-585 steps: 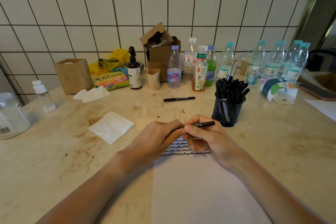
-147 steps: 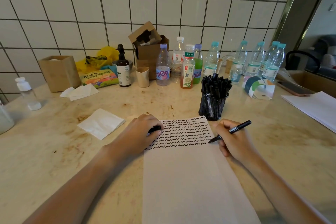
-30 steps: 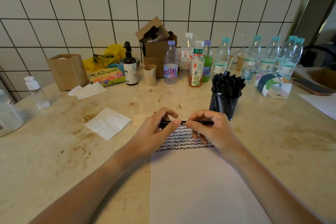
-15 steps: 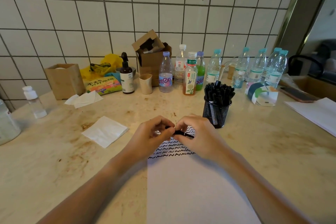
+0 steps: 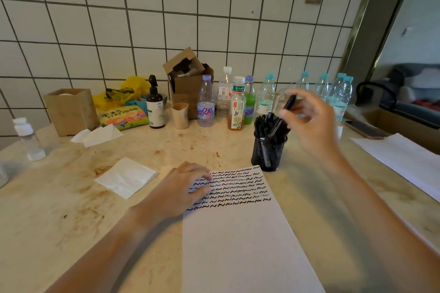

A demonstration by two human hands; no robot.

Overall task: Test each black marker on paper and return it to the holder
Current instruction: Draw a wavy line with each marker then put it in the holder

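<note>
Head view: nearest to us lies the paper [image 5: 238, 240], its far end covered with rows of black wavy test lines and the near part blank. Our left hand [image 5: 183, 188] rests on the left edge of those lines, fingers loosely bent and holding nothing, so it keeps the sheet in place on the tabletop [image 5: 59, 209].

A little farther stands the holder [image 5: 269, 152], a black mesh cup full of black markers, just beyond the far right corner of the paper. Above it our right hand [image 5: 309, 119] pinches one marker [image 5: 282, 118] between thumb and fingers. The marker is tilted, with its lower end down among the other markers.

We judge that we are at the returning step: this marker is going back into the holder. The next move calls for letting it slide down into a gap and releasing it, then choosing a marker not yet tested.

Which markers are already tested we cannot tell. The marker is blurred, so we cannot see if its cap is on. The far bottles [image 5: 266, 95] are partly hidden by the right hand.
</note>
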